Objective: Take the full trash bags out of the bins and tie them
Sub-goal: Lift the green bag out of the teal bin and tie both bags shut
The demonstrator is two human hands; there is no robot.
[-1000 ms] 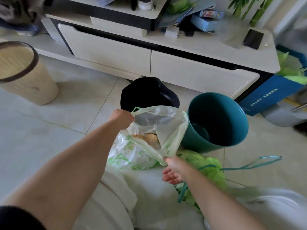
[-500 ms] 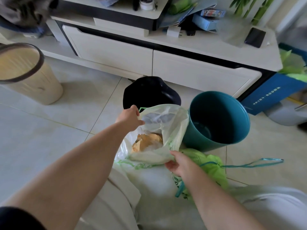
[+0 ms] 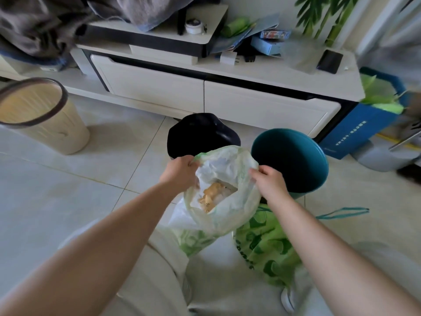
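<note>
A pale, green-printed trash bag (image 3: 230,215) hangs open between my hands, with yellowish scraps visible inside. My left hand (image 3: 180,174) pinches the left side of its rim and my right hand (image 3: 268,181) pinches the right side. A second, brighter green bag (image 3: 266,249) with teal drawstrings lies on the floor under my right forearm. Just right of the held bag, a teal bin (image 3: 293,160) is tipped toward me and looks empty. A black bin (image 3: 200,135) stands behind the bag. A beige bin (image 3: 43,119) stands at the far left.
A low white cabinet (image 3: 216,96) with drawers runs along the back, cluttered on top. A blue bag (image 3: 362,124) with green leaves stands at the right. My pale-trousered knees fill the bottom of the view. Bare tiled floor lies to the left.
My right hand rose from the bag's lower edge to its right rim. My left hand kept its hold, and the bag's mouth is now lifted and spread wider.
</note>
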